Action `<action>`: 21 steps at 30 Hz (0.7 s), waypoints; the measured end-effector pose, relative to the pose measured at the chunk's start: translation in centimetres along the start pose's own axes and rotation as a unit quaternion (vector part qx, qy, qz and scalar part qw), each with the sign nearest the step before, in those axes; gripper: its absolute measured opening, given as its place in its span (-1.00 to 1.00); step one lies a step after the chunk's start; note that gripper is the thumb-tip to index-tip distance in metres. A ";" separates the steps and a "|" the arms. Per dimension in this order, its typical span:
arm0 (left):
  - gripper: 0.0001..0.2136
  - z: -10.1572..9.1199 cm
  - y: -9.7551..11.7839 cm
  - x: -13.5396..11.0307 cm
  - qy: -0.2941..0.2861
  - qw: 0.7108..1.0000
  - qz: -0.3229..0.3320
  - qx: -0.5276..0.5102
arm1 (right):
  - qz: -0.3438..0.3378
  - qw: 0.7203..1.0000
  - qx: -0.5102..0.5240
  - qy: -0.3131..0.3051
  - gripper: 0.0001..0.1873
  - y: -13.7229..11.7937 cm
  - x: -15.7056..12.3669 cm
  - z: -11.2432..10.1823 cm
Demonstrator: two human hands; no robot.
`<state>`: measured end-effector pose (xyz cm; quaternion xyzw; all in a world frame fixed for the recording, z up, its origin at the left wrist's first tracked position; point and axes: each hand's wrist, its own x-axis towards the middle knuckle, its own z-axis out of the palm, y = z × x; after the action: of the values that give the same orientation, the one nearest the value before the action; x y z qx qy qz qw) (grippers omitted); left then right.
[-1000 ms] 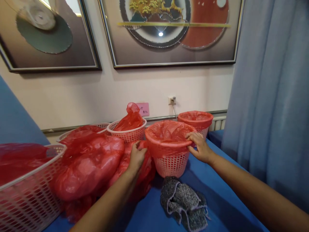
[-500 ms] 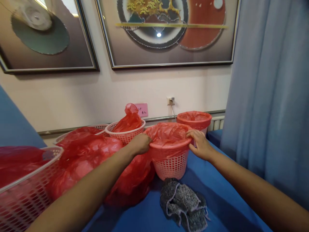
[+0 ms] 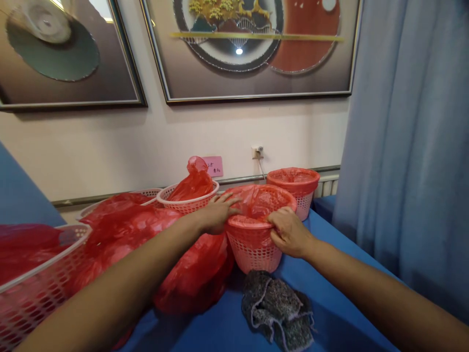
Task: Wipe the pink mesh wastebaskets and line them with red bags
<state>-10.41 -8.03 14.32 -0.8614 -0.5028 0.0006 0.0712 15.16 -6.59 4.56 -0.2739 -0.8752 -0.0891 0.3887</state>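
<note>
A pink mesh basket [image 3: 256, 244] lined with a red plastic bag [image 3: 262, 200] stands on the blue table [image 3: 330, 303] in front of me. My left hand [image 3: 218, 212] lies on the basket's left rim, fingers stretched over the bag's edge. On the near right of the rim, my right hand [image 3: 289, 232] is closed, pinching the bag's folded edge against the basket.
A second lined basket [image 3: 295, 183] stands behind to the right, and another basket [image 3: 186, 200] with a bunched red bag behind to the left. Loose red bags [image 3: 146, 234] pile at left beside a large white basket [image 3: 40, 288]. A grey cloth [image 3: 278, 310] lies near. Blue curtain [image 3: 410, 122] at right.
My left hand rose from the loose bags to the basket's left rim. My right hand slid from the far right of the rim round to the near side, pulling the bag edge down.
</note>
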 end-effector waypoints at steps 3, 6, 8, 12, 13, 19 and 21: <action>-0.80 0.3 -2.1 -0.1 -0.021 0.997 -0.035 -0.063 | -0.005 1.000 -0.008 -0.015 -0.86 1.2 -0.2 -0.7; -0.82 1.6 -0.9 -0.2 0.034 0.991 -0.062 -0.115 | 0.012 1.000 -0.008 0.008 -0.66 1.1 0.0 -1.5; -0.83 2.8 1.3 -0.2 0.056 0.989 -0.065 -0.120 | -0.001 1.000 0.005 0.029 -0.41 0.0 0.3 -1.8; -0.74 4.2 5.1 -0.2 0.089 0.987 -0.084 -0.102 | -0.029 0.999 0.017 -0.017 -0.39 -2.8 1.0 -1.3; -0.67 4.2 5.4 -0.3 0.104 0.987 -0.072 -0.100 | -0.018 0.999 0.008 -0.031 -0.49 -3.2 1.1 -1.1; -0.20 1.6 0.4 -0.4 0.128 0.991 0.001 -0.025 | -0.003 1.000 -0.003 -0.012 -0.83 -1.8 0.6 -0.4; -0.31 1.0 -1.8 0.1 0.090 0.996 -0.002 -0.009 | -0.015 1.000 0.009 -0.007 -0.83 -1.1 0.4 -0.5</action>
<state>-11.99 -7.01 13.53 -0.8574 -0.4965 -0.0814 0.1082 14.61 -7.53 5.27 -0.2575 -0.8827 -0.0849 0.3839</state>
